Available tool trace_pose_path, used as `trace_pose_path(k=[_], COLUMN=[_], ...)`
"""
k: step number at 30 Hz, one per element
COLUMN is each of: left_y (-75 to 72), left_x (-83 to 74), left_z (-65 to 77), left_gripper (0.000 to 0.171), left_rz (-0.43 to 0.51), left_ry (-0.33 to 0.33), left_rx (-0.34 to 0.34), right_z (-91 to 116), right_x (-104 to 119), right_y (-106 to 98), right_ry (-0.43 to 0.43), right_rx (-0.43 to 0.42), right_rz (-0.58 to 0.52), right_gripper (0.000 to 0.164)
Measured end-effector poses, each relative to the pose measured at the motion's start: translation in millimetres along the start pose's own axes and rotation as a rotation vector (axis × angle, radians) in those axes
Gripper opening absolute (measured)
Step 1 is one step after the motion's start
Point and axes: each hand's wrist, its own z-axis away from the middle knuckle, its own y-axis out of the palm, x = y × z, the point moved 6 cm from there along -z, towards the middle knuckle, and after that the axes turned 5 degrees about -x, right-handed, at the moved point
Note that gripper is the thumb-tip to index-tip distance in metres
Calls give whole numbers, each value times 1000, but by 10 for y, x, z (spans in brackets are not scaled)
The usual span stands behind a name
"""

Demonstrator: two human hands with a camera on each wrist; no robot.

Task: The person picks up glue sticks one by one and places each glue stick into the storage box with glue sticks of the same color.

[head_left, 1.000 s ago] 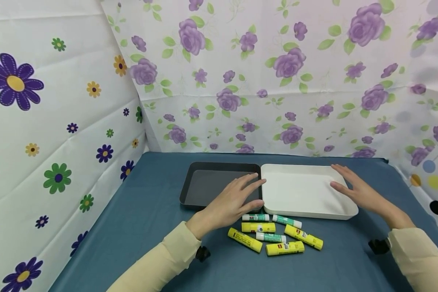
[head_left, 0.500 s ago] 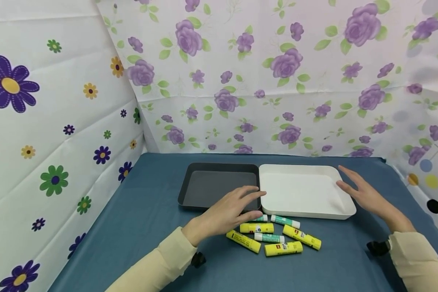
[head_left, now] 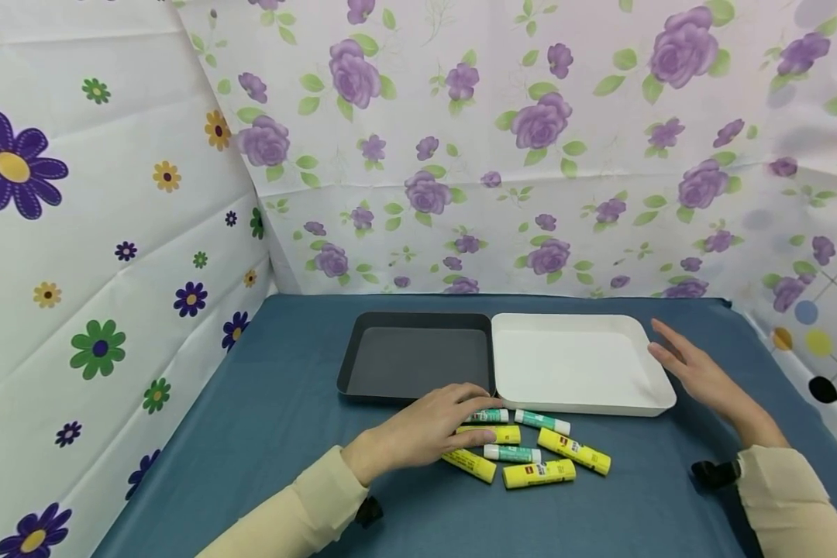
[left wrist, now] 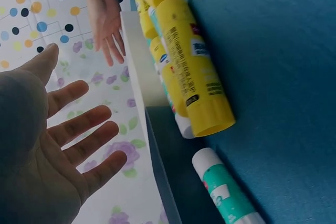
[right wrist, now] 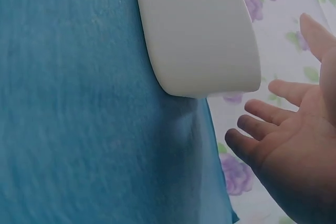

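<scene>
My left hand [head_left: 428,428] hovers with spread fingers over the left part of a group of glue sticks, partly covering some; it holds nothing. Several are thick and yellow, such as a yellow glue stick [head_left: 539,473] at the front; others are thinner, like a green-and-white glue stick [head_left: 542,422]. In the left wrist view, a large yellow glue stick [left wrist: 194,72] and a green-and-white one [left wrist: 226,192] lie apart from the fingers. My right hand [head_left: 700,384] is raised by the right end of the white tray [head_left: 572,360], fingers extended, holding nothing.
A dark grey tray [head_left: 418,360] stands left of the white one, their short sides together, behind the glue sticks. Blue cloth [head_left: 265,434] covers the table. Flowered sheets [head_left: 390,155] hang along the back and left edges.
My left hand has come down and toward me, from over the dark tray's edge to above the glue sticks. My right hand has shifted slightly away from the white tray.
</scene>
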Motion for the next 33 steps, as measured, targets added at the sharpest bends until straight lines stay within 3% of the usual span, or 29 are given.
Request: trace_pose_path(k=[12, 17, 33], left_y=[145, 184, 273], left_x=[15, 8, 19], left_z=[36, 69, 140], left_gripper=[60, 55, 45], left_rz=[-52, -74, -195], left_ry=[-2, 39, 86], left_rx=[66, 70, 91], right_z=[32, 43, 60], right_x=[-114, -164, -243], right_y=[40, 58, 129], right_ry=[-12, -9, 50], right_rx=[-5, 8, 116], right_rz=[-115, -161, -236], right_gripper=[77, 78, 82])
